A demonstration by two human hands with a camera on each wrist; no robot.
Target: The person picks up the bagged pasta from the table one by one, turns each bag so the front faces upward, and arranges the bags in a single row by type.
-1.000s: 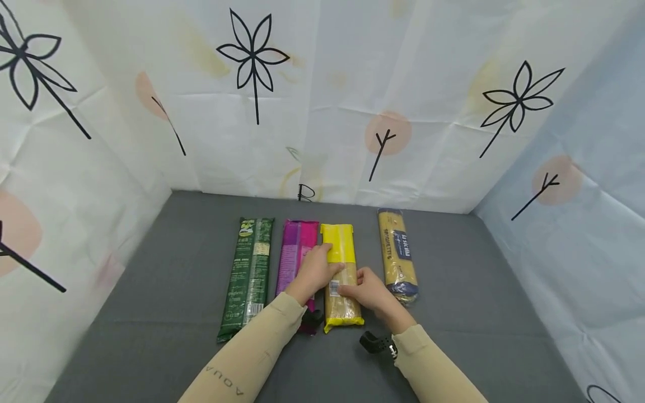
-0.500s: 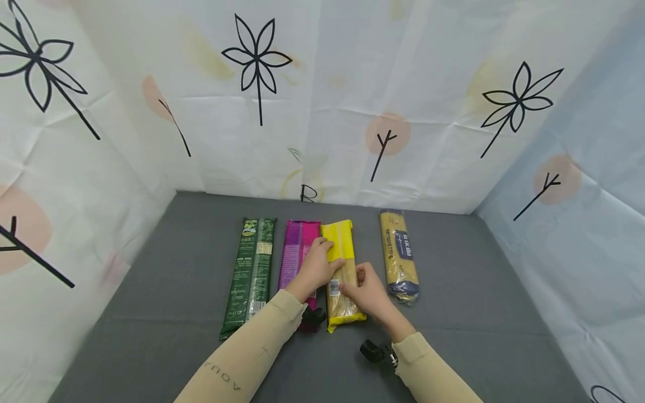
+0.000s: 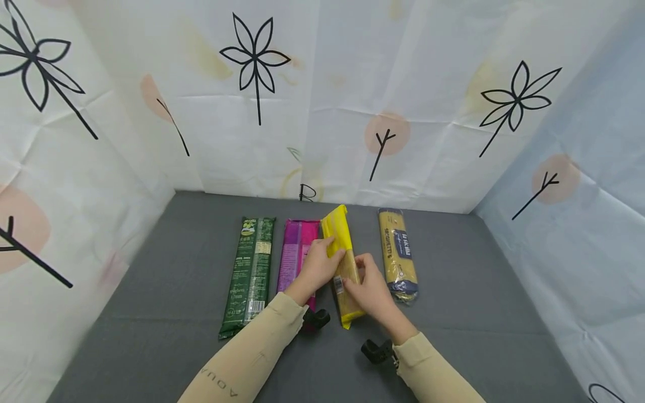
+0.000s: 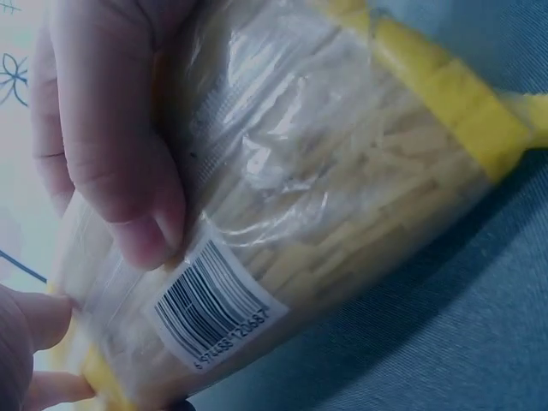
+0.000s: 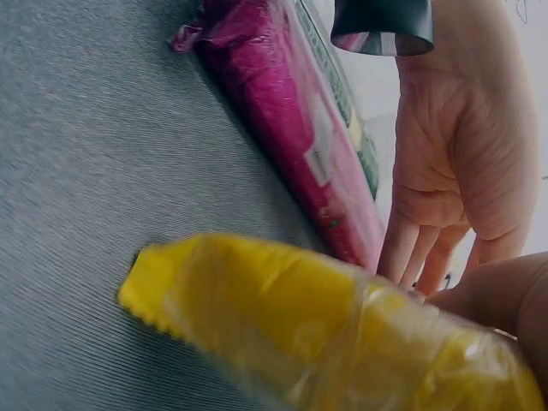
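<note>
A yellow-ended clear packet of pasta is tilted onto its edge between the two hands. Its barcode and pale strands show in the left wrist view, where the right thumb presses beside the barcode. The left hand holds the packet's upper left side, thumb across its front. Lower down, the right hand pinches the right edge. In the right wrist view the packet's yellow crimped end stands close to the grey cloth. Fingers behind the packet are partly hidden.
Left of the hands lie a purple-pink packet, partly under the left arm, and a dark green spaghetti packet. A spaghetti packet with blue ends lies to the right. Patterned white cloth walls enclose the grey tabletop.
The yellow packet has gone from lying flat to tilted on its edge, its top end raised. Both hands keep hold; the right hand has shifted slightly up. The other packets stay put.
</note>
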